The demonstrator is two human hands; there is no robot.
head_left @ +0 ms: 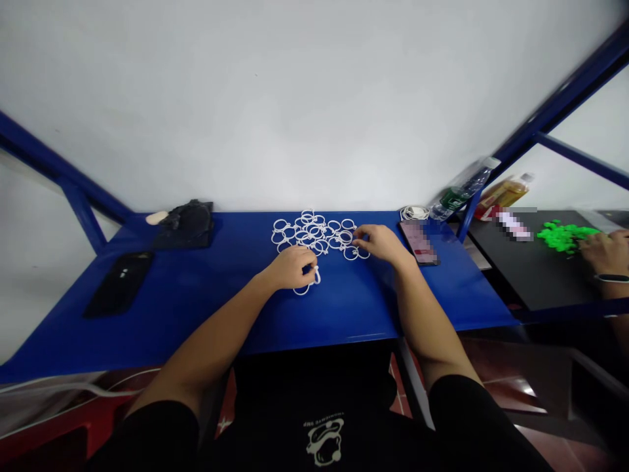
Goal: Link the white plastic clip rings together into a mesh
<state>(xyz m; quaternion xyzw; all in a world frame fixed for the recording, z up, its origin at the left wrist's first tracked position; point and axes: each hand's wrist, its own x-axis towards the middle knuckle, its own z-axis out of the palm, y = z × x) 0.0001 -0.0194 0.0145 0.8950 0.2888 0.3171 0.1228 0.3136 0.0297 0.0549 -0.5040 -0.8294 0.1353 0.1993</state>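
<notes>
A loose heap of thin white plastic rings [310,231], each with a small knob or eyelet, lies on the blue table [344,314]. My left hand [293,267] is closed at the heap's near side, its thumb and fingers pinching a white ring [317,275]. Below those fingers another white ring [301,290] shows in part; I cannot tell whether the two are joined. At the heap's right edge my right hand [378,242] has its fingers curled together on a white ring, with the fingertips partly hidden.
A phone [422,244], a coiled white cable [414,213] and a plastic bottle [462,190] are at right. On the left are a black plastic bag [189,223] and a dark phone [120,283]. Another person's hand [607,252] touches green pieces [563,236] on a neighbouring black table.
</notes>
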